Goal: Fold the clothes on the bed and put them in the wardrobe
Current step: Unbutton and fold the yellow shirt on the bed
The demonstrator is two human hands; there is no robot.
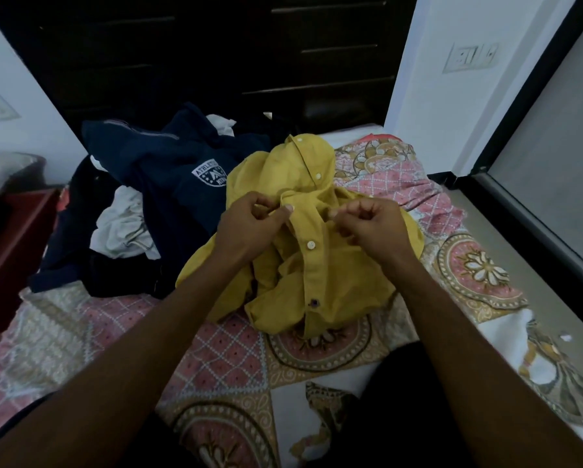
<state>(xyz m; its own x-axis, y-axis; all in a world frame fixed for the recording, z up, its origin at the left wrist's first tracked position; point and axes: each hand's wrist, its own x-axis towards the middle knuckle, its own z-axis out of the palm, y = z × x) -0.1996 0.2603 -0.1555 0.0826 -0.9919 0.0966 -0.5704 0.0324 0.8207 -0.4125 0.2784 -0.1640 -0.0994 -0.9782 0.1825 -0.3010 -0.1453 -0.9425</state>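
A crumpled yellow button shirt (313, 271) lies in the middle of the bed, its white buttons facing up. My left hand (249, 228) pinches the shirt's placket near a button on the left side. My right hand (367, 228) pinches the fabric on the other side of the placket, fingers curled. To the left lies a pile of clothes: a navy sweatshirt (172, 170) with a white crest, and white garments (124, 228) and dark garments under it.
The bed carries a pink and gold patterned sheet (236, 363). A dark wardrobe with drawer fronts (215, 55) stands behind the bed. A red side table (13, 251) is at the left, a white wall with a switch plate (472, 57) at the right.
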